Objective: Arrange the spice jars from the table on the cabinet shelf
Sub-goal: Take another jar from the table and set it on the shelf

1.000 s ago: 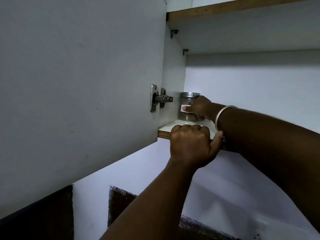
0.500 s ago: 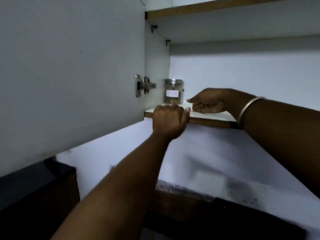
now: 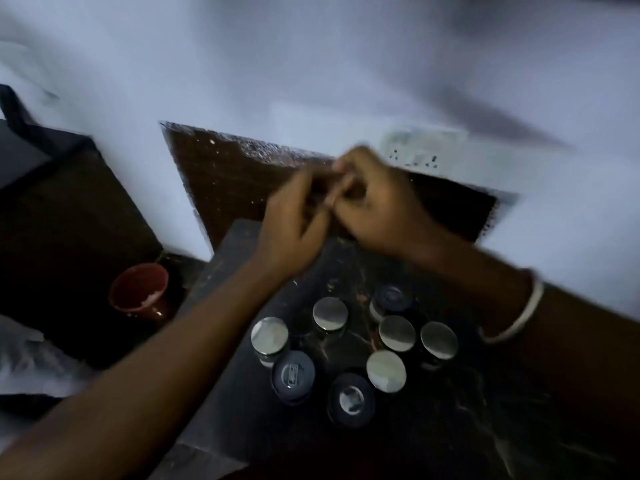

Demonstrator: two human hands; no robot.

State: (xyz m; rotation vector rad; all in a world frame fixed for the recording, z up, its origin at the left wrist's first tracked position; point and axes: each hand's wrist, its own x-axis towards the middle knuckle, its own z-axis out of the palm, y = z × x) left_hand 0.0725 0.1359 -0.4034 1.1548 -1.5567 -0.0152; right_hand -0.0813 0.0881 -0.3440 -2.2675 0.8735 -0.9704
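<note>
**Spice jars waiting on the table, hands not yet on any**

Spice jars (image 3: 349, 355) stand upright in a loose cluster on the dark marbled table (image 3: 450, 427), well in from its far edge and towards the middle of what shows. Eight lids visible from above. Five are bright metal, among them one at the left of the group (image 3: 269, 335) and one nearest the far edge (image 3: 330, 313). Three have dark lids, one at the near left (image 3: 293, 373). Several jars touch or stand just beside each other; contents not readable from this angle.

Both hands hover above the far part of the table, beyond the cluster, apart from every jar. Left hand (image 3: 294, 223) and right hand (image 3: 374, 206) are drawn together with fingers curled and touching. Heavy motion blur; I cannot tell whether anything small is between them, and no jar is seen in either. A pale bangle (image 3: 519, 317) sits on the right wrist.

Off the table's left edge, lower down, a red-brown cup (image 3: 140, 289). The cabinet shelf is out of view.

Judgement: this is the step of picking up a jar. The next move calls for separating the hands and lowering one onto an outer jar, likely the metal-lidded one nearest the far edge, gripping its sides without knocking its neighbours.
</note>
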